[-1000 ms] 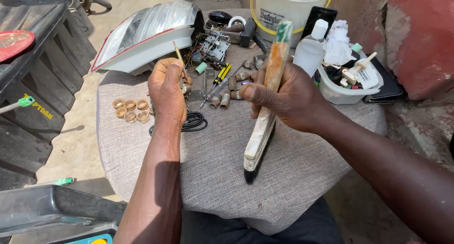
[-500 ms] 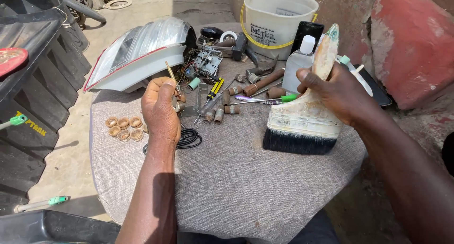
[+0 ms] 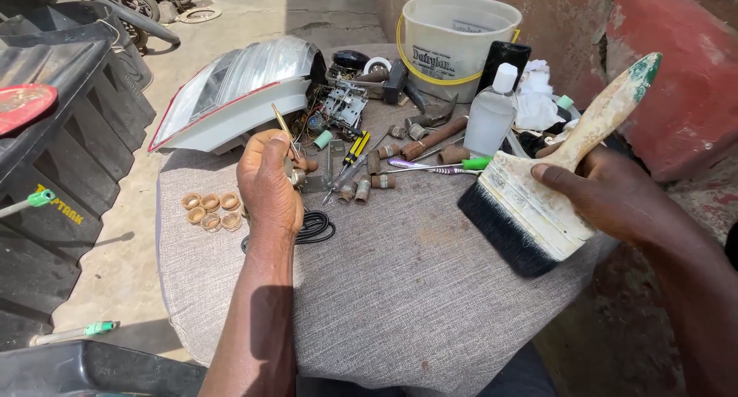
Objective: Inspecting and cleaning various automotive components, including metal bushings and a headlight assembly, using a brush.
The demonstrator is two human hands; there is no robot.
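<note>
Head view shows your right hand (image 3: 615,201) clenched on the wide paintbrush (image 3: 538,205), bristles above the cloth-covered table (image 3: 400,305); your left hand (image 3: 267,183) pinches a thin rod (image 3: 284,128); steady that part, sweep lightly away from the small fittings (image 3: 369,183).

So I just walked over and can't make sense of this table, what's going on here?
A person sits at a cloth-covered table littered with small parts. Their right hand grips a wide paintbrush by its wooden handle, black bristles pointing down over the table's right edge. Their left hand pinches a small part with a thin stick rising from it. Nearby lie brass rings, screwdrivers, a vehicle tail light and a white bucket.
</note>
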